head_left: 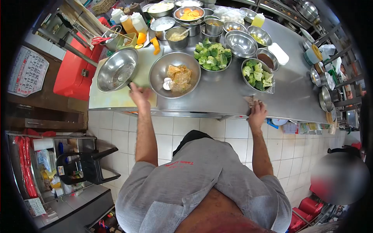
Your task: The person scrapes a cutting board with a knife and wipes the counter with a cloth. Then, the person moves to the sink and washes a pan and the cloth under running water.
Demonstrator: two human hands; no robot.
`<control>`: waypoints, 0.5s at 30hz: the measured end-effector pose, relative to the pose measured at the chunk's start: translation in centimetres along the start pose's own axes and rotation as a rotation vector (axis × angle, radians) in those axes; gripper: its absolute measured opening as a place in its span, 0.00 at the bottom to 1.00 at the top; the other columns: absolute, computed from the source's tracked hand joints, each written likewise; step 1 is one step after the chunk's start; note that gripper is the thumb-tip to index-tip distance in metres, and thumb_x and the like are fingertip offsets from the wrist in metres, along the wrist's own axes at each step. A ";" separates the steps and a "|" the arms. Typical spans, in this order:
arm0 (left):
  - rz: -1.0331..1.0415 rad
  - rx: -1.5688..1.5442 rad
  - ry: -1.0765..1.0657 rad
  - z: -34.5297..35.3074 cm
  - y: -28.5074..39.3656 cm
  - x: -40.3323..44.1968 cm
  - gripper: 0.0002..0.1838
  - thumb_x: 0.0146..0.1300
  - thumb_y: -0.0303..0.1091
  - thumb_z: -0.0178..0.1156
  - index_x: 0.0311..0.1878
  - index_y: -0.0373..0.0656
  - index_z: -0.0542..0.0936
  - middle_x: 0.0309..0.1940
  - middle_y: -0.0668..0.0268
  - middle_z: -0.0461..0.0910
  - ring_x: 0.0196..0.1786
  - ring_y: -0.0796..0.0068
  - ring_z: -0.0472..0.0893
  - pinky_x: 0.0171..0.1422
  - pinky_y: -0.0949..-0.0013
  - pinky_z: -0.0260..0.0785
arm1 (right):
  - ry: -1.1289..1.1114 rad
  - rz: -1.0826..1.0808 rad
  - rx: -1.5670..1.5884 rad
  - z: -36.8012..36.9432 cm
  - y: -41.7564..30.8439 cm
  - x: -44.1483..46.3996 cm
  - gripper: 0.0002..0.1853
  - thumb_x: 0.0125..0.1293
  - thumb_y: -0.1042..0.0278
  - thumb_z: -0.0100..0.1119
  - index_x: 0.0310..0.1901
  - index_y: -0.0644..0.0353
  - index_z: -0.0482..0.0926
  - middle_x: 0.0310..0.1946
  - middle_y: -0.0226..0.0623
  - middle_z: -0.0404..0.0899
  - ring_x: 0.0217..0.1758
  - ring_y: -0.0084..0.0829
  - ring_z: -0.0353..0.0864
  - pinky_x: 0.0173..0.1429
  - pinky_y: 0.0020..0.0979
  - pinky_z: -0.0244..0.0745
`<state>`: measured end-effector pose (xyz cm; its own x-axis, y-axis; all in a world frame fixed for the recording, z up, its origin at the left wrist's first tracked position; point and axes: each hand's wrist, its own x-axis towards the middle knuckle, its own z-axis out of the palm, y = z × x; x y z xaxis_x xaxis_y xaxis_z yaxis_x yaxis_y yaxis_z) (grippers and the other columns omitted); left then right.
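Two bare hands are at the near side of the steel counter (221, 100). The right hand (257, 115) is closed over a crumpled brown cloth (251, 101) at the counter's front edge. The left hand (140, 99) is at the lower rim of a wide metal bowl (112, 69), beside a small dark part that may be a handle; whether it grips anything cannot be told.

The wide bowl rests on a pale cutting board (128, 99) and shows only marks or residue inside. Next to it, a mixing bowl (158, 77) holds a translucent brownish mass (180, 79) and some white pieces (168, 84), lying side by side, apparently unmixed.

Farther right, two bowls contain broccoli, one nearer (257, 73) and one farther back (212, 56). Both lots are in florets, so that cutting is judged done; portions are separate from the mixing bowl's contents. Orange pieces (155, 46) lie on the board, loose and not in a bowl.

Behind stand a pot of pale paste with a utensil in it (177, 37), stacked metal bowls (241, 43), a bowl of brown sauce (267, 60) and, at the back, a bowl of orange slices (189, 14). Preparation is judged well advanced, with ingredients portioned but combining outstanding. Cooking stage: cannot be determined.
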<state>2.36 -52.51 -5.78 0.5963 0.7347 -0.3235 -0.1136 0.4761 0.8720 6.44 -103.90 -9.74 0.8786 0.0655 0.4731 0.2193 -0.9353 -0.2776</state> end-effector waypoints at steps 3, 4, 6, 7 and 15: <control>0.142 0.010 0.324 3.5 5.3 -1.6 0.41 0.57 0.52 0.57 0.62 0.38 0.48 0.48 0.52 0.65 0.32 0.59 0.76 0.30 0.61 0.75 | -0.019 -0.063 0.063 0.0 -4.2 -0.7 0.18 0.55 0.72 0.55 0.50 0.58 0.73 0.49 0.46 0.70 0.53 0.42 0.66 0.51 0.40 0.59; 0.153 -0.004 0.373 4.2 6.0 -0.7 0.38 0.58 0.47 0.57 0.62 0.37 0.49 0.46 0.53 0.67 0.32 0.59 0.76 0.30 0.62 0.75 | 0.016 -0.110 0.022 0.5 -4.7 -0.8 0.19 0.54 0.72 0.55 0.50 0.58 0.72 0.49 0.47 0.70 0.53 0.42 0.67 0.50 0.40 0.59; 0.117 -0.012 0.345 2.0 4.9 5.1 0.30 0.60 0.40 0.52 0.60 0.37 0.54 0.47 0.53 0.70 0.32 0.60 0.76 0.30 0.63 0.76 | 0.060 -0.109 -0.008 1.4 -5.6 -0.7 0.19 0.53 0.73 0.55 0.49 0.58 0.72 0.48 0.47 0.71 0.52 0.43 0.67 0.49 0.41 0.61; 0.191 -0.024 0.253 -0.6 3.7 9.5 0.24 0.60 0.35 0.49 0.58 0.37 0.61 0.49 0.54 0.71 0.34 0.60 0.77 0.31 0.61 0.77 | 0.038 -0.110 -0.038 3.0 -4.9 -1.1 0.18 0.52 0.73 0.54 0.48 0.58 0.73 0.49 0.46 0.70 0.50 0.44 0.67 0.49 0.42 0.63; 0.085 0.051 -0.055 0.3 7.1 1.1 0.10 0.50 0.28 0.56 0.37 0.39 0.74 0.31 0.66 0.72 0.32 0.75 0.73 0.32 0.70 0.72 | -0.061 -0.108 0.153 -1.3 -4.0 -0.4 0.22 0.49 0.73 0.56 0.50 0.49 0.73 0.51 0.38 0.69 0.48 0.42 0.67 0.50 0.41 0.64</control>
<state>2.46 -48.46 0.11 0.6288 0.7433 -0.2284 -0.1256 0.3870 0.9135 4.69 -100.62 -7.69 0.8692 0.1882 0.4573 0.3719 -0.8583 -0.3536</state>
